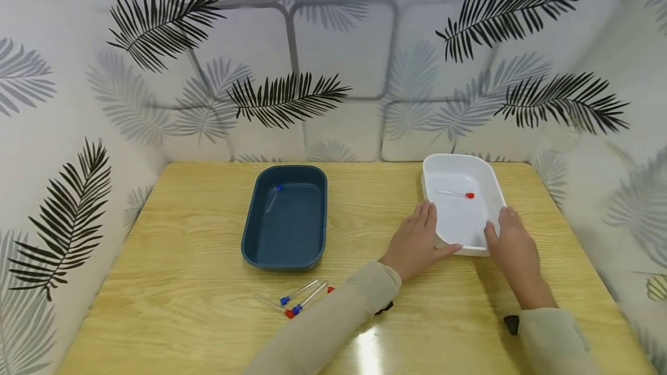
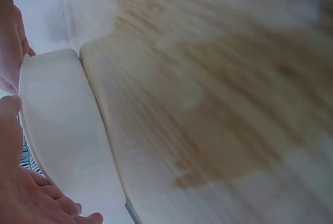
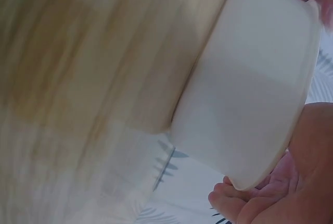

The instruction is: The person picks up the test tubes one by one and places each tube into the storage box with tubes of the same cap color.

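At the right of the table stands a white plastic tray (image 1: 461, 221) holding one clear tube with a red cap (image 1: 469, 195). My left hand (image 1: 414, 245) grips its near left corner, fingers along the left side and thumb at the near rim. On the other side my right hand (image 1: 515, 250) holds the right edge, thumb over the rim and fingers outside. The left wrist view has the tray's outer wall (image 2: 67, 125) close up, fingers (image 2: 36, 198) against it. In the right wrist view, curled fingers (image 3: 234, 200) reach under the tray's lip.
A dark blue tray (image 1: 294, 230) left of centre holds one blue-capped tube (image 1: 274, 197). Several loose tubes (image 1: 304, 297) with red and blue caps lie before it, partly behind my left sleeve (image 1: 333, 317). Leaf-patterned cloth (image 1: 339, 45) surrounds the wooden table (image 1: 182, 247).
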`<action>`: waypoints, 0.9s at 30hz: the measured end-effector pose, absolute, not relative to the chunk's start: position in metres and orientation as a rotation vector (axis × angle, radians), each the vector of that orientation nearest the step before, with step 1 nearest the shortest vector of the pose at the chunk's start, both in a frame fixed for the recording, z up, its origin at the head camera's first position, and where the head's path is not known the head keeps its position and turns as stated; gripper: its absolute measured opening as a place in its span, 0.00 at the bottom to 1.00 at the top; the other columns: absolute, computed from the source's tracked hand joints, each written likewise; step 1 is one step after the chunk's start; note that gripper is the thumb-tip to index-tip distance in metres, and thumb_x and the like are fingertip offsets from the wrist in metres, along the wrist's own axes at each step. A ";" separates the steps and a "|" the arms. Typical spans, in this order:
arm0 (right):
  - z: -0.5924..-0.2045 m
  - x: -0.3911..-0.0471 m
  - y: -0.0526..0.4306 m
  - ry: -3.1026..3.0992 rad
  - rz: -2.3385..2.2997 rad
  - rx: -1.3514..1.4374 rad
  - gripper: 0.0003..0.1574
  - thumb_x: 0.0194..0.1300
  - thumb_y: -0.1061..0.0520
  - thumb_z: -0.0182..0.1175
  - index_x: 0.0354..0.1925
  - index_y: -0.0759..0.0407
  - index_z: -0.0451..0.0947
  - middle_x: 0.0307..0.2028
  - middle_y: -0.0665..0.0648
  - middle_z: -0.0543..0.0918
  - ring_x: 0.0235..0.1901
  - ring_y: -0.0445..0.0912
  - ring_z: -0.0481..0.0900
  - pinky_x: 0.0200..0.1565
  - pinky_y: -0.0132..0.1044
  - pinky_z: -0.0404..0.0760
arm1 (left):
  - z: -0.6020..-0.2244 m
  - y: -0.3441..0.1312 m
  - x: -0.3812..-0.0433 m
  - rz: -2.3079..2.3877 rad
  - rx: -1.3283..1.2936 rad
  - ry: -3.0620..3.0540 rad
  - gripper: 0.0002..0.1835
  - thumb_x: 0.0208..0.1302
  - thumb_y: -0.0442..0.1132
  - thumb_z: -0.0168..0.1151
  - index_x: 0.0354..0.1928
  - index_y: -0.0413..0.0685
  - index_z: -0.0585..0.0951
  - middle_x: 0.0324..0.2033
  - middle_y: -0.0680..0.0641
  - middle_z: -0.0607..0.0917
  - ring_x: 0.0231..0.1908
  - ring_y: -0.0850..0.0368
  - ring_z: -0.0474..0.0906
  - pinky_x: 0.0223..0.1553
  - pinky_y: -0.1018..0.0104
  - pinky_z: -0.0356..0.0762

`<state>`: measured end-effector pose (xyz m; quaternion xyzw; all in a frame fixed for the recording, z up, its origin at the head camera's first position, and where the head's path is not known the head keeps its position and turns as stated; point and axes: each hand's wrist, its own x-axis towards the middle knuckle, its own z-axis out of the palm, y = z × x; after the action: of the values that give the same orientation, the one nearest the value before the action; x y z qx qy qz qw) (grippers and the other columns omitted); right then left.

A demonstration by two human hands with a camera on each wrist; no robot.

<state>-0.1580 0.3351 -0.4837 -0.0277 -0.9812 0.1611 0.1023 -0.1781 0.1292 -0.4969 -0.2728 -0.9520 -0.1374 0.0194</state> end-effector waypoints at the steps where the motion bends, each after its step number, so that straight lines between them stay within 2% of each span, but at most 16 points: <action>1: -0.484 -0.159 0.331 -2.882 0.462 -0.066 0.35 0.69 0.55 0.48 0.59 0.86 0.56 0.58 0.82 0.60 0.58 0.72 0.60 0.52 0.64 0.64 | -0.497 0.126 -0.178 -0.430 -0.826 -2.954 0.54 0.57 0.77 0.31 0.71 0.38 0.50 0.70 0.42 0.52 0.69 0.53 0.45 0.65 0.61 0.53; 9: -0.484 -0.154 0.312 -2.913 0.450 -0.063 0.36 0.68 0.55 0.48 0.60 0.84 0.56 0.60 0.81 0.59 0.60 0.70 0.58 0.54 0.63 0.62 | -0.492 0.113 -0.172 -0.399 -0.718 -2.933 0.55 0.55 0.77 0.37 0.69 0.36 0.56 0.68 0.40 0.56 0.68 0.50 0.51 0.63 0.59 0.58; 13: -0.483 -0.150 0.304 -2.913 0.455 -0.058 0.36 0.68 0.54 0.48 0.61 0.84 0.56 0.60 0.80 0.59 0.61 0.69 0.58 0.56 0.62 0.61 | -0.488 0.107 -0.165 -0.396 -0.699 -2.947 0.54 0.56 0.76 0.40 0.69 0.35 0.56 0.69 0.39 0.56 0.68 0.48 0.51 0.64 0.58 0.57; 22: -0.482 -0.141 0.293 -2.795 0.485 -0.019 0.33 0.66 0.56 0.51 0.58 0.84 0.61 0.57 0.80 0.64 0.57 0.70 0.63 0.51 0.63 0.66 | -0.487 0.095 -0.156 -0.439 -0.683 -2.999 0.55 0.56 0.76 0.35 0.70 0.36 0.52 0.70 0.39 0.51 0.69 0.47 0.47 0.64 0.57 0.55; 27: -0.483 -0.140 0.285 -2.859 0.515 -0.031 0.35 0.67 0.54 0.50 0.60 0.83 0.59 0.60 0.79 0.62 0.59 0.68 0.61 0.54 0.62 0.64 | -0.488 0.084 -0.155 -0.436 -0.685 -3.017 0.56 0.56 0.77 0.35 0.71 0.36 0.52 0.70 0.39 0.51 0.69 0.47 0.46 0.64 0.58 0.55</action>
<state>-0.1404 0.2852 -0.4830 -0.0107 -0.9772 0.1761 0.1178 -0.1546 0.0841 -0.4881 -0.2191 -0.9656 -0.1396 0.0087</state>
